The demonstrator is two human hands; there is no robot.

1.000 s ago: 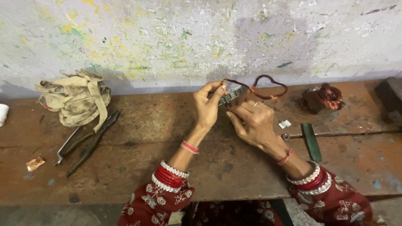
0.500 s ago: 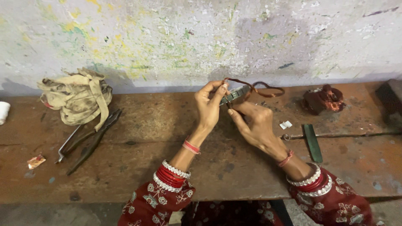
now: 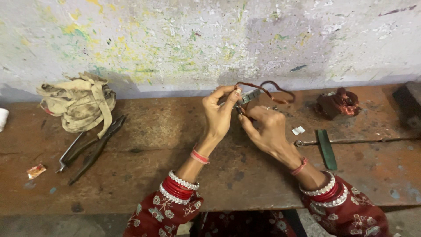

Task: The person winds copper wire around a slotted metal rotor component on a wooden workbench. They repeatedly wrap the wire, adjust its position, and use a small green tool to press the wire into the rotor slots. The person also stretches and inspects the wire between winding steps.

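Pinching a small metal piece (image 3: 249,96) near the bench's (image 3: 175,131) back edge, left hand (image 3: 219,114); right hand (image 3: 265,129) curls closed, seemingly gripping the copper wire loop (image 3: 272,91).

Left of hands: bare rusty metal bench (image 3: 149,131), until the dark pliers (image 3: 94,147).
Right: green flat file (image 3: 326,149) blocks.

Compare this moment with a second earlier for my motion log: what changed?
Barely anything. The left hand and right hand keep pinching the small grey metal piece with its copper wire loop, shifting only slightly. Pliers, cloth bundle and green tool lie unmoved.
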